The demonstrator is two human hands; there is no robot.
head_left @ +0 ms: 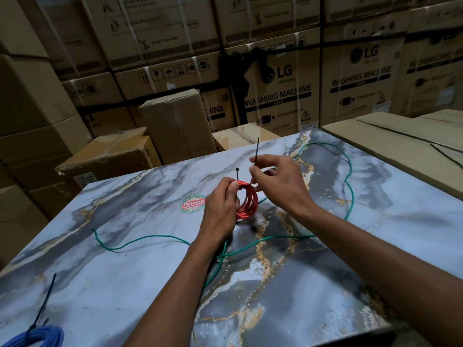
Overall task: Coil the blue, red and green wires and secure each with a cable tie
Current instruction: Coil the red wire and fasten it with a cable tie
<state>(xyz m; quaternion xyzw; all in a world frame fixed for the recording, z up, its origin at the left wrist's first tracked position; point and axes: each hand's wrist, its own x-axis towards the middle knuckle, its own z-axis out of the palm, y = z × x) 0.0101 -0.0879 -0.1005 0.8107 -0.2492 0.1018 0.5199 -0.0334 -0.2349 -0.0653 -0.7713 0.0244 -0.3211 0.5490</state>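
So we've got the red coil point(246, 202) held up off the table point(125, 271) in our left hand point(220, 209), fingers curled round its left side, the loops standing roughly upright, about mid-table just right of the round sticker point(192, 203). The tie point(256, 156) is what matters here: our right hand point(278, 181) is pinching its tail, which sticks up and slightly away from us, while the head end point(237, 171) pokes up right above our left fingertips at the top of the coil. Looks like the strap already passes through the coil, though our fingers hide the exact path. So head and tail stand close side by side, both pointing up, tail on the right, head on the left. The next bit, we reckon, is bending that tail left and down into the head, and the right hand is the nearer one for that, with the left just steadying. The blue coil point(37, 336) sits at the near left corner with a tie on it already, so that one looks done. The green wire point(150, 237) is sprawled loose across the table, not coiled yet. A spare tie point(448, 156) lies on the box point(400, 136) far right.
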